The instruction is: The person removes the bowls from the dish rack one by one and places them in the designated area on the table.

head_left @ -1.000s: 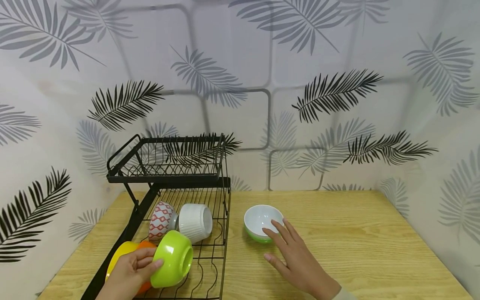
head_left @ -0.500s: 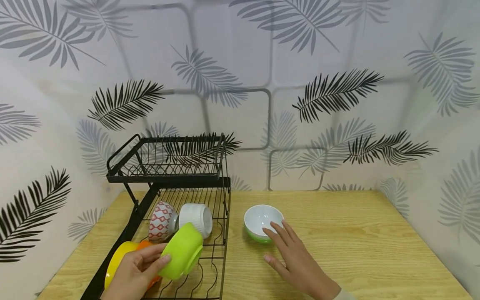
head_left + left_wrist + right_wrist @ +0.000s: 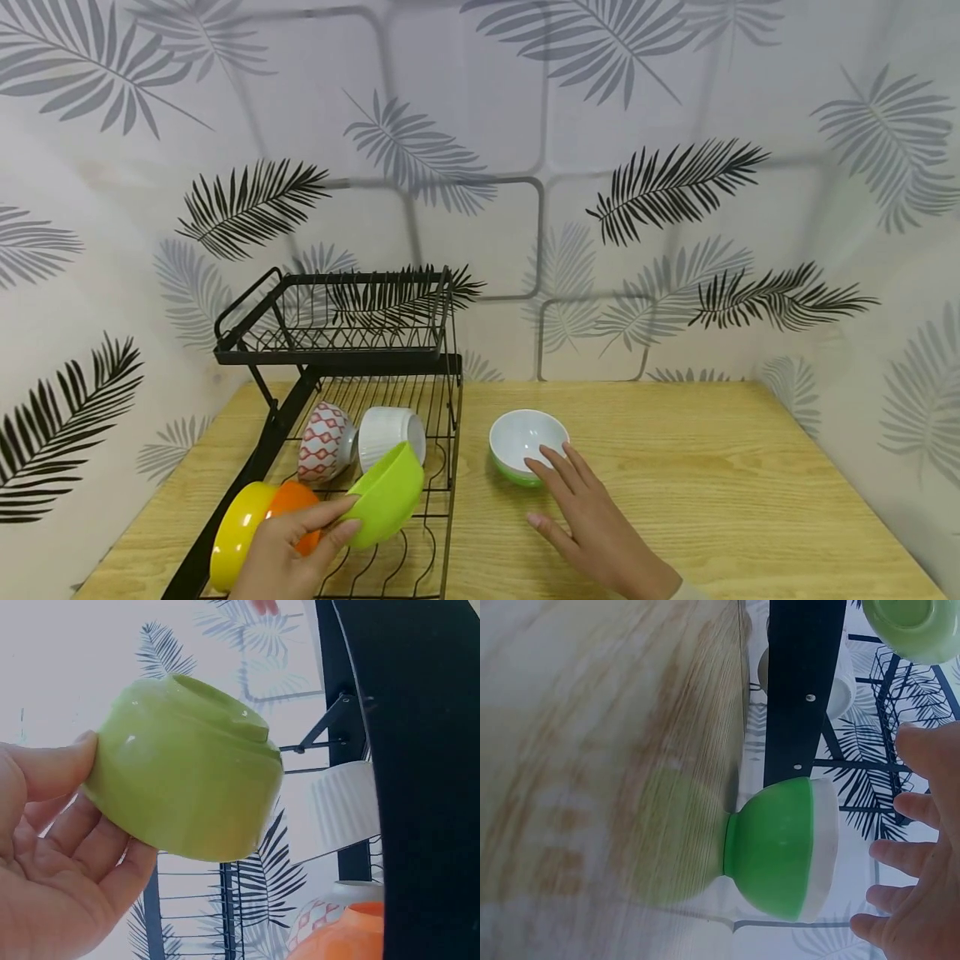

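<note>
My left hand pinches a lime-green bowl by its rim, thumb on one side and fingers on the other. The bowl is tilted above the right part of the rack's lower tier, and its foot ring shows in the left wrist view. Over the table to the right, my right hand has its fingers spread and holds nothing. Its fingertips overlap the near rim of a bowl, white inside and green outside. That bowl stands upright on the table, as the right wrist view shows.
A black two-tier dish rack stands at the left. Its lower tier holds a red-patterned bowl, a white ribbed bowl, a yellow bowl and an orange bowl, all on their sides. Leaf-patterned wall covering rises behind the wooden table.
My left hand has moved to the right with the lime-green bowl and turned it, so its opening now tips more upward. The right hand has stayed nearly still.
</note>
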### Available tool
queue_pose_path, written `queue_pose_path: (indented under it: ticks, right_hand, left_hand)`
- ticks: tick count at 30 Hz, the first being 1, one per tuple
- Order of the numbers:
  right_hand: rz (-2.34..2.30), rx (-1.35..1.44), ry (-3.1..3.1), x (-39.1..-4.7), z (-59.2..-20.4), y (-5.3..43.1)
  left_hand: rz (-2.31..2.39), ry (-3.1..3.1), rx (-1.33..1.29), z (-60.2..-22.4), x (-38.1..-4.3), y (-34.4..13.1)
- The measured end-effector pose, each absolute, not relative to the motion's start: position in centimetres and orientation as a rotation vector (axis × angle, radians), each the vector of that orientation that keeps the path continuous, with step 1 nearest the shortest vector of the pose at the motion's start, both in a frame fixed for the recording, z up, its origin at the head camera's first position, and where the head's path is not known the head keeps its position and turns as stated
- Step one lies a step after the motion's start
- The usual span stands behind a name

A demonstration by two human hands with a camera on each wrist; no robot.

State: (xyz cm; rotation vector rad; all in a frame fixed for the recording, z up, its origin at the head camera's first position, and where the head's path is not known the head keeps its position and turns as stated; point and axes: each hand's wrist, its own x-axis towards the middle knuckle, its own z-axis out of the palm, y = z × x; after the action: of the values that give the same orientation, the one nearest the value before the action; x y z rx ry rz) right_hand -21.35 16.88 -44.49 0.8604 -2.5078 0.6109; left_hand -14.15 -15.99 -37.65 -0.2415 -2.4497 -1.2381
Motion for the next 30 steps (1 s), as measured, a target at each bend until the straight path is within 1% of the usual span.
queue_pose_path:
  ticks: [6,9,21,30]
  right_hand:
    - [0.620,0.864,-2.520,-21.3,-44.5,16.9]
    - [0.621,0.869,-2.518,-21.3,-44.4,16.9]
    - [0.610,0.871,-2.517,-21.0,-44.2,16.8]
    - [0.613,0.886,-2.490,-20.8,-44.0,16.7]
  left_hand:
    - [-0.975,-2.219,-0.603,-38.1,-14.3,-15.5]
    - [-0.916,-2.146,-0.728,-38.2,-14.4,-15.3]
    - [-0.530,-2.091,-0.889,-38.0,-14.5,-14.6]
    - [-0.387,-2.029,-0.951,-38.1,-14.8,-13.8]
